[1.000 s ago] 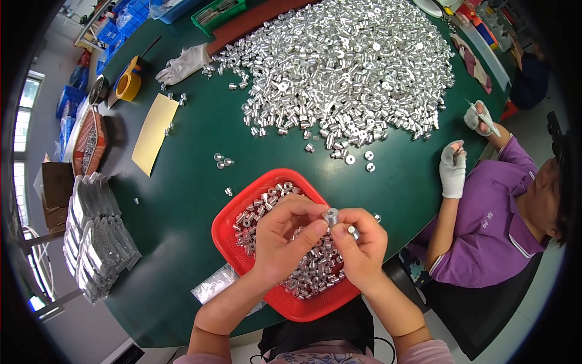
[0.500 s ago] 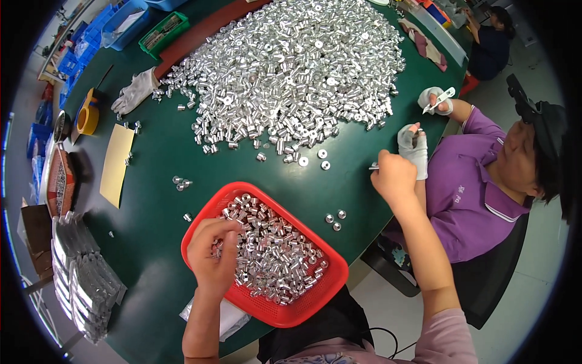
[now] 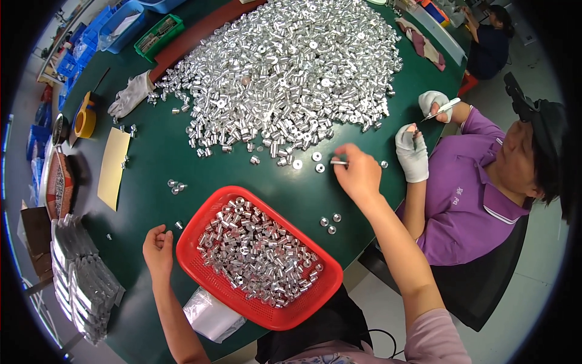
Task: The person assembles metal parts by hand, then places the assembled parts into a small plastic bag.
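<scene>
My left hand (image 3: 159, 253) hovers over the green table just left of the red basket (image 3: 203, 285). Its fingers are loosely curled and apart, with nothing seen in them. A single small metal cylinder (image 3: 179, 225) lies close by, between hand and basket. The basket is filled with short silvery metal cylinders (image 3: 260, 249), some showing a centre hole. My right hand (image 3: 359, 176) is closed around a slim, pale, stick-like tool (image 3: 339, 162); its tip points left and the rest is hidden in my fingers. Several metal rings (image 3: 318, 162) lie just left of that hand.
A big heap of metal cylinders (image 3: 291, 73) covers the far table (image 3: 139, 309). Three loose parts (image 3: 331, 222) lie right of the basket. A co-worker in purple (image 3: 467, 188) sits at the right, holding a slim tool. Left are yellow card (image 3: 114, 170), tape (image 3: 85, 123) and wrapped packs (image 3: 88, 279).
My left hand has moved from over the basket leftward to the table beside it. My right hand, still holding the slim tool, has moved left, away from the co-worker's hands.
</scene>
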`<act>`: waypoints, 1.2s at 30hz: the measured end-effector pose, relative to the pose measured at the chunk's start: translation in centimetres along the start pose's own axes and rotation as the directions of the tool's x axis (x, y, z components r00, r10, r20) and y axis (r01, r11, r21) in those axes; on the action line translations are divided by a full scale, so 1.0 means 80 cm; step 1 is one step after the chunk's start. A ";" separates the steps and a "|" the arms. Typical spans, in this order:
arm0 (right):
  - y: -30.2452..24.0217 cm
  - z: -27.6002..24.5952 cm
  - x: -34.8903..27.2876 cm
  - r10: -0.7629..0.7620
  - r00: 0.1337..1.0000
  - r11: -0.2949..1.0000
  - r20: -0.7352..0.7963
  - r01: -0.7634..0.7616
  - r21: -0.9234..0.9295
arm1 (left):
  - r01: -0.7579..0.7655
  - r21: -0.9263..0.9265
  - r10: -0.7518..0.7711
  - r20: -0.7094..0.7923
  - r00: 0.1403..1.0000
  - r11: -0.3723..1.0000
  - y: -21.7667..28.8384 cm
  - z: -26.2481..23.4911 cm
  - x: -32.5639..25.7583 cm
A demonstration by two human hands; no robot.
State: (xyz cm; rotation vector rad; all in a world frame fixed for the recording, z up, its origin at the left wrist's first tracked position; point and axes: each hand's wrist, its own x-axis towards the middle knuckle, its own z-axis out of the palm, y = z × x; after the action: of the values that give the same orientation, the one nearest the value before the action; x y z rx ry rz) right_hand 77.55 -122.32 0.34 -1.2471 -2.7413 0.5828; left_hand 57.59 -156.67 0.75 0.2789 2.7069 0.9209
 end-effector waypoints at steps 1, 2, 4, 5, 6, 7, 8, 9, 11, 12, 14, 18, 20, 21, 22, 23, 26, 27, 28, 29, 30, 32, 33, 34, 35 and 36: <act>0.006 0.005 0.016 0.095 0.993 0.993 -0.073 -0.090 0.073 | 0.065 -0.121 -0.054 0.097 0.994 0.990 0.000 0.003 0.001; 0.010 0.008 0.028 0.195 0.972 0.973 -0.132 -0.175 0.148 | 0.146 -0.231 -0.100 0.202 0.974 0.962 -0.003 0.008 0.002; 0.010 0.011 0.044 0.208 0.975 0.967 -0.079 -0.193 0.167 | 0.164 -0.250 -0.108 0.222 0.969 0.954 -0.003 0.020 0.002; 0.013 0.017 0.046 0.152 0.986 0.977 -0.074 -0.139 0.159 | 0.135 -0.273 -0.067 0.244 0.968 0.952 0.000 0.026 0.004; 0.004 0.018 0.047 0.145 0.989 0.979 -0.036 -0.138 0.150 | 0.113 -0.283 -0.041 0.248 0.968 0.952 0.002 0.024 0.005; 0.002 0.011 0.048 0.155 0.987 0.978 -0.036 -0.148 0.150 | 0.092 -0.278 -0.018 0.257 0.966 0.956 0.007 0.025 0.008; 0.000 0.006 0.049 0.166 0.986 0.976 -0.036 -0.159 0.149 | 0.071 -0.272 0.005 0.267 0.964 0.960 0.011 0.024 0.012; 0.001 0.006 0.049 0.187 0.982 0.973 -0.033 -0.181 0.143 | 0.077 -0.269 -0.006 0.255 0.967 0.960 0.014 0.029 0.019; 0.003 0.012 0.045 0.197 0.979 0.965 -0.046 -0.185 0.187 | 0.067 -0.185 -0.008 0.301 0.954 0.981 0.018 0.027 0.030; 0.001 0.014 0.038 0.191 0.981 0.966 -0.043 -0.180 0.187 | 0.070 -0.185 -0.012 0.297 0.955 0.980 0.022 0.028 0.035; -0.003 0.017 0.022 0.184 0.974 0.927 -0.129 -0.129 0.351 | 0.066 -0.255 -0.001 0.245 0.970 0.965 0.034 0.027 0.042; -0.036 0.024 -0.012 -0.011 0.996 0.920 0.091 -0.025 0.391 | 0.021 -0.337 0.033 0.151 0.988 0.941 0.076 0.021 0.039; -0.054 0.026 -0.019 -0.122 0.969 0.963 0.216 0.063 0.263 | 0.009 -0.496 0.084 0.165 0.983 0.868 0.101 0.022 0.030; -0.053 0.030 -0.020 -0.166 0.969 0.964 0.182 0.120 0.236 | 0.029 -0.535 0.095 0.203 0.975 0.844 0.114 0.027 0.025; -0.056 0.035 -0.021 -0.162 0.970 0.964 0.180 0.118 0.237 | 0.027 -0.534 0.098 0.205 0.974 0.845 0.128 0.030 0.018; -0.059 0.039 -0.021 -0.104 0.988 0.968 0.112 0.075 0.238 | 0.004 -0.623 0.152 0.197 0.968 0.782 0.141 0.033 0.009; -0.072 0.029 -0.029 -0.040 0.996 0.965 0.076 0.019 0.262 | 0.049 -0.712 0.210 0.271 0.940 0.700 0.142 0.031 -0.005; -0.074 0.022 -0.035 -0.045 0.995 0.905 0.093 0.001 0.424 | 0.097 -0.764 0.259 0.332 0.907 0.638 0.147 0.033 -0.013; -0.078 0.014 -0.042 -0.056 0.992 0.815 0.112 -0.019 0.579 | 0.149 -0.803 0.308 0.383 0.871 0.578 0.150 0.035 -0.021; -0.083 0.002 -0.048 -0.117 0.991 0.737 0.068 0.040 0.675 | 0.151 -0.800 0.303 0.384 0.872 0.580 0.152 0.039 -0.027; -0.096 -0.011 -0.056 -0.126 0.989 0.725 0.076 0.039 0.687 | 0.159 -0.830 0.354 0.391 0.850 0.534 0.153 0.037 -0.034; -0.116 -0.038 -0.068 -0.356 0.934 0.558 -0.042 0.248 0.792 | 0.176 -0.860 0.408 0.396 0.823 0.479 0.158 0.043 -0.043; -0.121 -0.045 -0.069 -0.353 0.935 0.563 -0.041 0.247 0.788 | 0.121 -0.870 0.467 0.368 0.804 0.477 0.162 0.049 -0.047; -0.125 -0.050 -0.070 -0.392 0.918 0.508 -0.068 0.277 0.816 | 0.065 -0.879 0.525 0.339 0.781 0.472 0.165 0.053 -0.050; -0.128 -0.053 -0.071 -0.428 0.898 0.449 -0.097 0.304 0.840 | 0.021 -0.889 0.562 0.308 0.767 0.458 0.166 0.056 -0.051; -0.130 -0.057 -0.070 -0.428 0.898 0.446 -0.100 0.306 0.841 | 0.018 -0.888 0.565 0.308 0.766 0.459 0.168 0.054 -0.053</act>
State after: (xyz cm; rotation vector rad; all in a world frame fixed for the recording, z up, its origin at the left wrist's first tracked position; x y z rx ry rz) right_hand 74.93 -131.27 8.88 -0.3379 -2.1024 1.6868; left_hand 64.20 -144.81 6.57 0.6767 1.3699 1.8084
